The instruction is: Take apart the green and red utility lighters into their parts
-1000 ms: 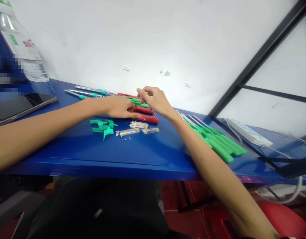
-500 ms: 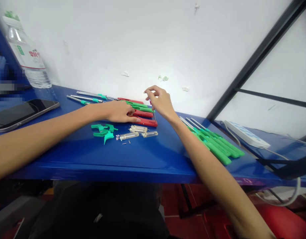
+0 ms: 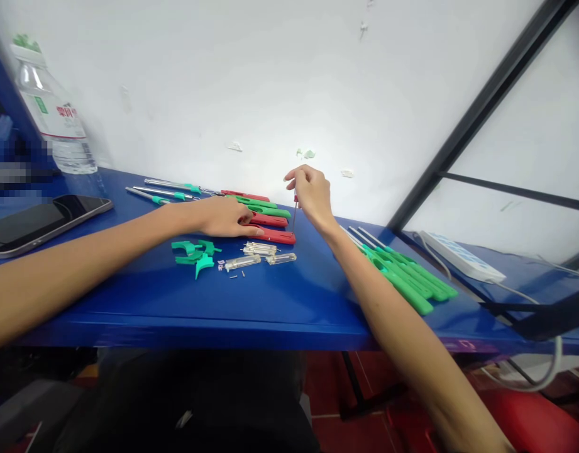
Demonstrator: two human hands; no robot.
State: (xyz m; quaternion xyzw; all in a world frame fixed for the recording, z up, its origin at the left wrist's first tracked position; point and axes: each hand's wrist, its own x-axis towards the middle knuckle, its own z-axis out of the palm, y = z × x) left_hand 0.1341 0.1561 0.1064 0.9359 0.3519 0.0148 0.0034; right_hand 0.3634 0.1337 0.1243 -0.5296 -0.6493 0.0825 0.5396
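Note:
My left hand (image 3: 223, 217) is closed on a red lighter handle (image 3: 280, 237), with the thumb on its near side, pressing it to the blue table. My right hand (image 3: 312, 194) pinches a thin screwdriver (image 3: 294, 215) with a red grip. The screwdriver stands nearly upright, its tip at the right end of that red handle. Behind it lie another red handle (image 3: 270, 220) and green handles (image 3: 275, 212), partly covered by my left hand. In front are several clear plastic fuel tanks (image 3: 242, 263), green trigger pieces (image 3: 205, 265) and small metal pins (image 3: 233, 277).
Green lighters (image 3: 407, 286) with metal tubes lie at the right, beside a white power strip (image 3: 461, 257). At the left are a phone (image 3: 48, 223) and a water bottle (image 3: 63, 126). Metal lighter tubes (image 3: 164, 184) lie near the wall. A dark frame (image 3: 478, 119) rises at right.
My right hand has shifted slightly right, and more of the screwdriver shows, now steeper over the red handle's end. My left hand stays on the handle. The view has tilted slightly.

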